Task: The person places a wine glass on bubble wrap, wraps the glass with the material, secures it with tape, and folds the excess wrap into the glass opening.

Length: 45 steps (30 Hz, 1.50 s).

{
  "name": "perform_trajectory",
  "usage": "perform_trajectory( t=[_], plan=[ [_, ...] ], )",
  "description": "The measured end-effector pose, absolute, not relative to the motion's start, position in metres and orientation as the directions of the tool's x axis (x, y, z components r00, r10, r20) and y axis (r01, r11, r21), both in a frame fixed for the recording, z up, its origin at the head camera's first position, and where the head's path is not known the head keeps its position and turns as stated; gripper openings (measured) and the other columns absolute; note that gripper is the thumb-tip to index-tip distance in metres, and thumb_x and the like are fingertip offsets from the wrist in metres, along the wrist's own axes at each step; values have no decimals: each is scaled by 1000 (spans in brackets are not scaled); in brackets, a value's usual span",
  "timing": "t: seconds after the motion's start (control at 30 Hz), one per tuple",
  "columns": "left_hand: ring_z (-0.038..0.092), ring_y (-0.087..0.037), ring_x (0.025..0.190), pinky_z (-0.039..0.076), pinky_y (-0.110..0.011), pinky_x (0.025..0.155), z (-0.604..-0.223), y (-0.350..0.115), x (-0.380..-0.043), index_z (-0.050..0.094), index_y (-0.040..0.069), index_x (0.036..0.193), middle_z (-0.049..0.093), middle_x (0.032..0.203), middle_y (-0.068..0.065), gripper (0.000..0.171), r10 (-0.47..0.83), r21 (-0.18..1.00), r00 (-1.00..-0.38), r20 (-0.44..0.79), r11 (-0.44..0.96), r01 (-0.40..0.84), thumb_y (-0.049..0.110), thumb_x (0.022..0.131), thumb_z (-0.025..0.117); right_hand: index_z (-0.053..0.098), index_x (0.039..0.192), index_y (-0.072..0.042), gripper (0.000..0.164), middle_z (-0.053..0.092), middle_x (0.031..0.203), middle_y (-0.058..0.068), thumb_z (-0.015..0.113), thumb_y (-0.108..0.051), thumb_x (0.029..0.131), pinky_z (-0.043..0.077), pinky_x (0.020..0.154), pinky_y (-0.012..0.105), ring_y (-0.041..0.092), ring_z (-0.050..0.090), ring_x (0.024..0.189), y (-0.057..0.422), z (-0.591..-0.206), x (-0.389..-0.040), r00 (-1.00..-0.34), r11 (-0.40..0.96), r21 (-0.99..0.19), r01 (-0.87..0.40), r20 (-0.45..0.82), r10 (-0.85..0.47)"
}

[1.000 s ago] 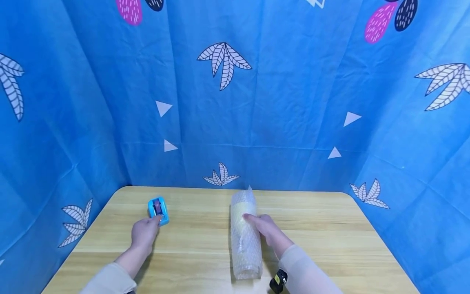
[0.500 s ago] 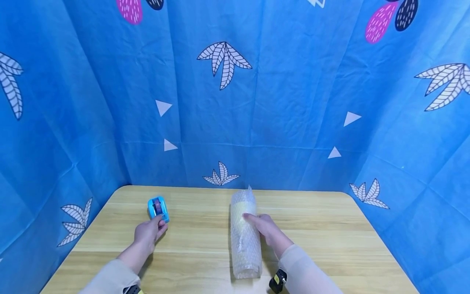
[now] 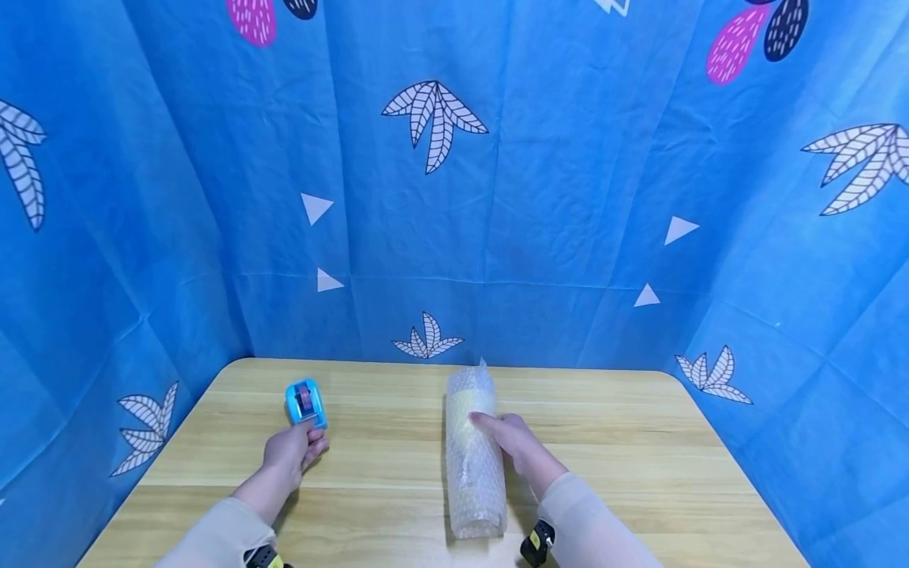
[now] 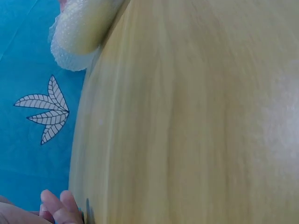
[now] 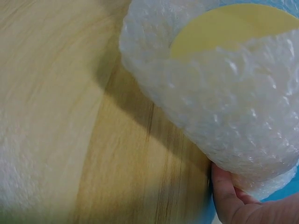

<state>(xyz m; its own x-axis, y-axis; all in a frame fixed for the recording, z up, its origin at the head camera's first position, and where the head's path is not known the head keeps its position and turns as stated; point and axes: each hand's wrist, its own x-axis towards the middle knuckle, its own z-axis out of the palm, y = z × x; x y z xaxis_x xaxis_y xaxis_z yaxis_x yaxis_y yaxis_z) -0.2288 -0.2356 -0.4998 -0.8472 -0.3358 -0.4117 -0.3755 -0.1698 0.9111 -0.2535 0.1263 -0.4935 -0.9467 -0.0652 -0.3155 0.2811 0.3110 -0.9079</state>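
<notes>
A small blue tape dispenser (image 3: pixel 306 404) with a dark roll inside lies on the left part of the table. My left hand (image 3: pixel 293 454) is at its near end, thumb and forefinger pinching there; whether they grip the body or the tape end is too small to tell. Several curled fingers (image 4: pixel 58 207) show at the bottom of the left wrist view. Mid-table, a bubble-wrapped cylinder (image 3: pixel 477 489) with something yellow inside lies lengthwise. My right hand (image 3: pixel 517 442) holds it from the right side, thumb on top. In the right wrist view the yellow end (image 5: pixel 233 28) shows inside the bubble wrap (image 5: pixel 224 102).
The pale wooden table (image 3: pixel 604 426) has rounded far corners. A blue patterned cloth (image 3: pixel 554 197) hangs behind it and along both sides. A dark strapped device (image 3: pixel 537 543) sits at my right wrist and another device (image 3: pixel 264 557) at my left.
My left hand has shifted slightly right and towards me at the dispenser's near end, and its other fingers have come into sight. Dispenser, wrapped cylinder and right hand have stayed in place.
</notes>
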Motion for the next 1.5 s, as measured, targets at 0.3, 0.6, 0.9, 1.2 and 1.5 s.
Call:
perform_trajectory(
  t=[0.3,0.6,0.9,1.2,1.5],
  plan=[
    [64,-2,58,50,-13,50,-501,-242,-230,57,-8,113,70,70,0,32,-304,895,-842,-446,-145,-422,21,106,46,43,137,16,91,50,135,32,69,-56,87,31,108,70,53,44,128,125,-492,-253,-946,313,-906,285,-319,-63],
    [65,-6,57,51,-15,51,-502,-245,-232,55,-10,108,68,69,-4,29,-300,897,-851,-431,-43,-439,17,106,45,45,135,15,88,53,133,29,69,-54,88,32,109,67,51,46,127,125,-494,-255,-941,309,-904,295,-330,-67],
    [65,-4,61,57,-20,61,-514,-242,-229,54,-16,113,65,80,-3,38,-270,933,-914,-303,111,-342,21,107,45,49,130,14,80,59,121,23,70,-51,88,37,107,63,43,56,116,125,-493,-255,-943,296,-909,293,-326,-67],
    [55,-11,62,53,-23,55,-507,-229,-220,58,-6,91,58,73,-5,37,-185,925,-960,-211,278,-257,22,106,41,44,136,14,88,54,131,27,69,-55,88,32,110,65,50,46,127,126,-491,-255,-941,305,-904,300,-333,-59],
    [59,-23,78,49,-36,67,-501,-209,-210,62,0,92,64,85,-8,20,-189,826,-978,-85,536,-175,16,96,51,43,138,15,90,50,137,31,69,-54,88,31,110,66,51,44,130,125,-491,-254,-940,306,-901,306,-337,-52]
  ],
)
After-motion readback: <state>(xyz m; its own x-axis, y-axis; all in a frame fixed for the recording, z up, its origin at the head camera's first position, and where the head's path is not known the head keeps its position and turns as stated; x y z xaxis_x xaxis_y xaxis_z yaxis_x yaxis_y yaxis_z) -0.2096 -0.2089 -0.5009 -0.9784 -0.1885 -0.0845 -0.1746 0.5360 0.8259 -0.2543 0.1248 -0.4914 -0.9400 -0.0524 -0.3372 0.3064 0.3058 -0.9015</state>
